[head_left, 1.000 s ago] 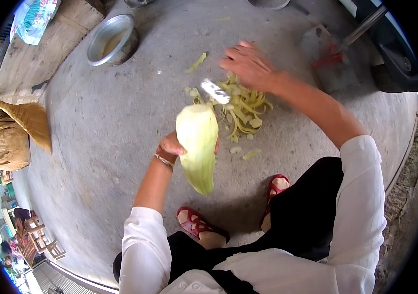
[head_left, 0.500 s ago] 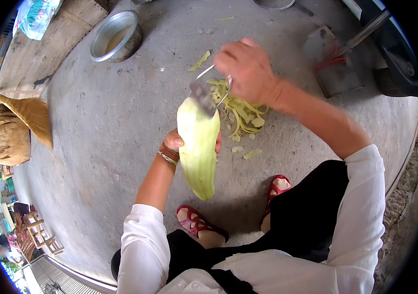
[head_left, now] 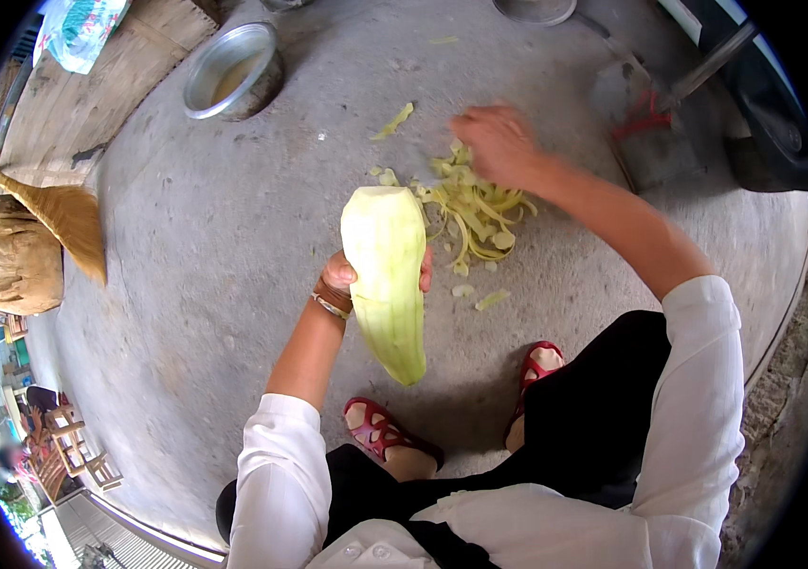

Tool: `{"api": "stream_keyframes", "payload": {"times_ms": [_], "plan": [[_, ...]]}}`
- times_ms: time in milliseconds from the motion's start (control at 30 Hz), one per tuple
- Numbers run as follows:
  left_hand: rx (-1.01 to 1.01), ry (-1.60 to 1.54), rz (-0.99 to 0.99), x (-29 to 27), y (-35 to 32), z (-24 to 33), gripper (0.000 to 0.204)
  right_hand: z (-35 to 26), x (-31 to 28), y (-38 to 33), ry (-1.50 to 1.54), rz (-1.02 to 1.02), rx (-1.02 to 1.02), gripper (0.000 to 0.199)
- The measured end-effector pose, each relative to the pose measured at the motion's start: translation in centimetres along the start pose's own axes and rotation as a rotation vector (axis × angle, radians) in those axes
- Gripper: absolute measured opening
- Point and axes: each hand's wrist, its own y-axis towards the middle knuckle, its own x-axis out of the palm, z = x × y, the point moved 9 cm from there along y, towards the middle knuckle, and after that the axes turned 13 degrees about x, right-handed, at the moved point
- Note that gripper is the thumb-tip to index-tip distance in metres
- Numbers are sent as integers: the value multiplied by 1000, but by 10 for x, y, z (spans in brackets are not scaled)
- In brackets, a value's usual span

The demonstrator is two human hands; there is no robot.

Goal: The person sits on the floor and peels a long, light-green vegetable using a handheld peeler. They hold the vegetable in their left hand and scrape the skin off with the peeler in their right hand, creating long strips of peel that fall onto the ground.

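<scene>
A large peeled, pale green gourd (head_left: 387, 275) stands out over the floor, its broad cut end away from me and its narrow end toward me. Wrapped round it from beneath is my left hand (head_left: 337, 275), thumb on the left side and fingertips showing at the right. My right hand (head_left: 499, 144) is blurred by motion above a heap of peelings (head_left: 480, 213), apart from the gourd. It looks closed; the peeler seen in it a moment ago is lost in the blur or hidden by the hand.
A metal basin (head_left: 236, 71) with cloudy liquid sits far left, beside a wooden platform (head_left: 91, 95). At the left are a straw broom (head_left: 63, 213) and a wood stump (head_left: 25, 256). A dustpan (head_left: 650, 142) lies far right. My feet in red sandals (head_left: 390, 429) are below the gourd.
My right hand has swung away from the gourd's far end, to the right over the peelings. The peeler no longer shows at the gourd. My left hand keeps its hold.
</scene>
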Motion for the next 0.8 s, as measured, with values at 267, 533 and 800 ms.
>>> {"api": "stream_keyframes", "payload": {"times_ms": [267,533,800], "plan": [[2,31,6,5,-4,17,99,-48,10,1,265,-372,-12,19],[4,55,-85,14,-3,15,93,-62,-12,4,246,-300,-149,21],[-41,184,-152,16,5,13,97,14,10,-2,89,-287,25,18]]}}
